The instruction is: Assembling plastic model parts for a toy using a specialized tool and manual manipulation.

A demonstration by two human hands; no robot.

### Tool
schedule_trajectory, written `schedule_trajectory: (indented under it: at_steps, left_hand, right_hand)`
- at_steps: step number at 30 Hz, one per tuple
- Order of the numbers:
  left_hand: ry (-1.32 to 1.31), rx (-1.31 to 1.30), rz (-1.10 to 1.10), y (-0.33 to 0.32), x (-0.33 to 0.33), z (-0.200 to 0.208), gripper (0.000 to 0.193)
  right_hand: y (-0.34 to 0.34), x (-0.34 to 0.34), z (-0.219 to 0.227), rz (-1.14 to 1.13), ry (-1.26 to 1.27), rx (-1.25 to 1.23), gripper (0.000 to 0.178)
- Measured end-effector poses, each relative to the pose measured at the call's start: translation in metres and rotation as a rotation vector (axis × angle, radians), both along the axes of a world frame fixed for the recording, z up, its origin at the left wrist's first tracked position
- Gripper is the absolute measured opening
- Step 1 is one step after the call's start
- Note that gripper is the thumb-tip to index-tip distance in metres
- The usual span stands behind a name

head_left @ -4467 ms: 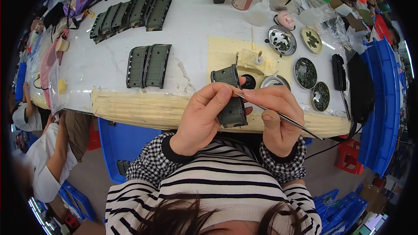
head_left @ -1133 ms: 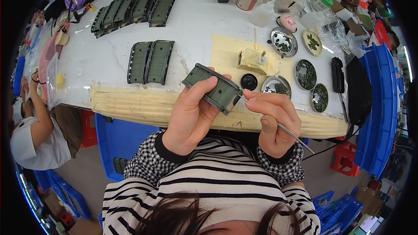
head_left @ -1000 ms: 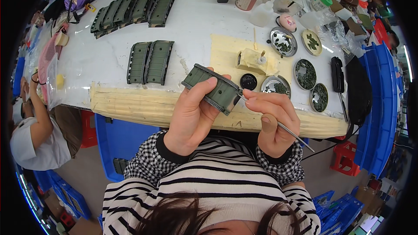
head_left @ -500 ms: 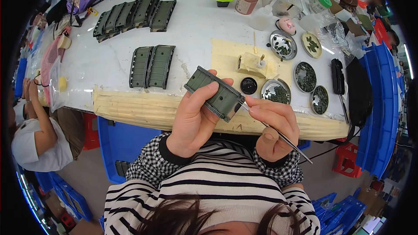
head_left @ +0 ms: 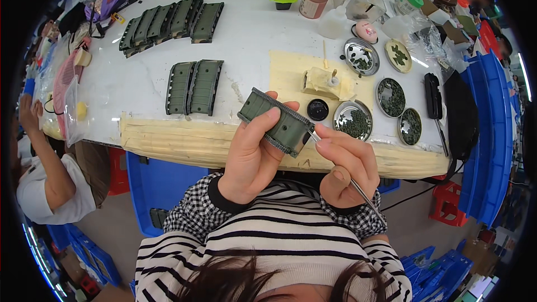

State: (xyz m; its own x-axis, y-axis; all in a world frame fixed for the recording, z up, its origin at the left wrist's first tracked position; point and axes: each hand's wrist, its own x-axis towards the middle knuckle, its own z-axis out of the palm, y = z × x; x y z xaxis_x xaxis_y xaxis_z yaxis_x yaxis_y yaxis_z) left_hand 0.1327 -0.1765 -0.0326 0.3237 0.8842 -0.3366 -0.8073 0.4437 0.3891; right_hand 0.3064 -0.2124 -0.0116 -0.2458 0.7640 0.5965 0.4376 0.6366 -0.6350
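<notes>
My left hand [head_left: 246, 159] grips a dark green, ribbed-edge plastic casing [head_left: 274, 128] with camouflage patches, tilted above the table's front edge. Its thumb lies across the casing's top face. Long metal tweezers [head_left: 364, 197] are in my right hand [head_left: 352, 170], their tip at the casing's right end; whether they pinch a small piece is too small to tell. Just past the hands sit a small black pot [head_left: 318, 109] and a round metal dish [head_left: 337, 113] of small dark green pieces. Two similar casings [head_left: 206, 86] lie side by side left of the hands.
More green casings [head_left: 207, 22] lie in a row at the back left. Further dishes of green bits [head_left: 378, 100] stand on the right, near a tape-wrapped block [head_left: 319, 83]. Padding [head_left: 168, 134] covers the table's front edge. Another person [head_left: 53, 184] sits at the far left.
My right hand and the tweezers' rear end have shifted slightly left, with the tip still at the casing's end. The casing stays almost in place. The other person's arm at the left has risen.
</notes>
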Motion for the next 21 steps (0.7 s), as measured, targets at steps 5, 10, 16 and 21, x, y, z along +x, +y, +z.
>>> schedule_trajectory:
  at_steps: [5, 10, 16, 21]
  left_hand:
    - [-0.024, 0.015, 0.008, -0.0023, 0.0025, 0.0001, 0.034]
    - [-0.021, 0.015, 0.015, -0.0025, 0.0019, -0.0001, 0.035]
    - [-0.007, 0.016, -0.005, 0.0002, -0.0005, 0.0006, 0.034]
    - [0.005, 0.003, -0.007, 0.0018, -0.0016, 0.0022, 0.035]
  right_hand:
    - [-0.0006, -0.0027, -0.0089, -0.006, 0.043, 0.075, 0.027]
    - [0.0000, -0.0026, -0.0083, 0.015, 0.035, 0.073, 0.026]
    - [0.0034, 0.0003, -0.0056, 0.046, 0.016, 0.075, 0.029]
    - [0.0045, 0.0016, -0.0036, 0.061, 0.004, 0.066, 0.031]
